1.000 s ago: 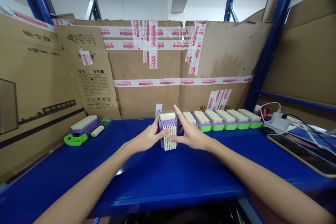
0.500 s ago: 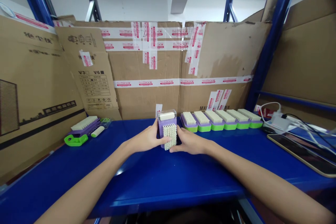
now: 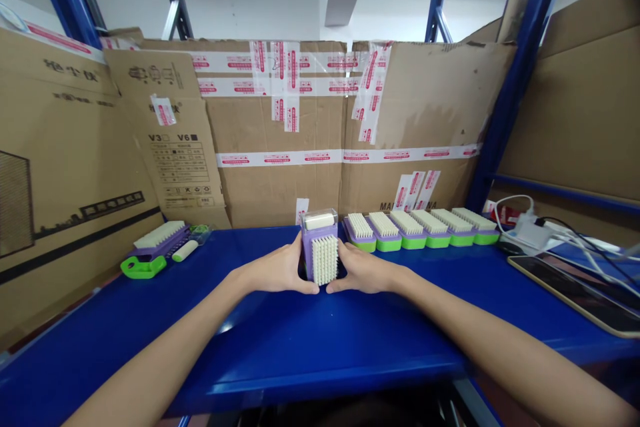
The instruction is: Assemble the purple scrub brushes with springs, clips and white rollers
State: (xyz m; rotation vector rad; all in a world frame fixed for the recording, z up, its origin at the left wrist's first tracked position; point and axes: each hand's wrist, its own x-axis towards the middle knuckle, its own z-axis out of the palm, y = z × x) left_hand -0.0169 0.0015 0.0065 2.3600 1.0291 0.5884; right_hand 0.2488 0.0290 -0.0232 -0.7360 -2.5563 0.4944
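A purple scrubbing brush (image 3: 323, 255) with cream bristles stands on end in the middle of the blue shelf (image 3: 310, 340), bristles facing me, with a clear case holding a white bar on top. My left hand (image 3: 280, 271) wraps its left side and my right hand (image 3: 361, 271) wraps its right side; both grip it near the base.
A row of several purple-and-green brushes (image 3: 420, 228) lies bristles up to the right. A loose brush, green handle (image 3: 143, 266) and white roller (image 3: 185, 250) lie at the left. A tablet (image 3: 575, 293), charger and cables (image 3: 530, 227) sit at right. Taped cardboard walls (image 3: 280, 147) enclose the shelf.
My right hand came down from an open reach beside the brush and closed on its right side. The left hand slid lower, and the brush now stands straighter.
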